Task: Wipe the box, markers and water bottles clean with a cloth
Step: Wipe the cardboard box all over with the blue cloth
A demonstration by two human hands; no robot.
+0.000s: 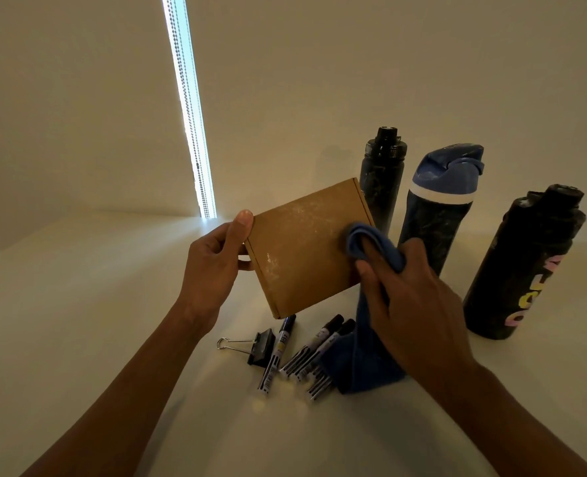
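Observation:
My left hand (pixel 213 263) grips the left edge of a flat brown cardboard box (pixel 302 256), held tilted above the white table, with pale dusty smudges on its face. My right hand (pixel 409 297) holds a blue cloth (pixel 364 235) bunched round its fingers and pressed on the box's right side; the cloth's tail hangs down onto the table. Below the box lie several black-capped markers (pixel 316 352). Three dusty water bottles stand behind on the right: a black one (pixel 383 180), a blue-lidded one (pixel 436 208) and a black one with coloured letters (pixel 526 263).
A black binder clip (pixel 254 346) lies left of the markers. The white table (pixel 96 304) meets a plain wall at the back, where a bright vertical strip (pixel 188 108) of light comes down.

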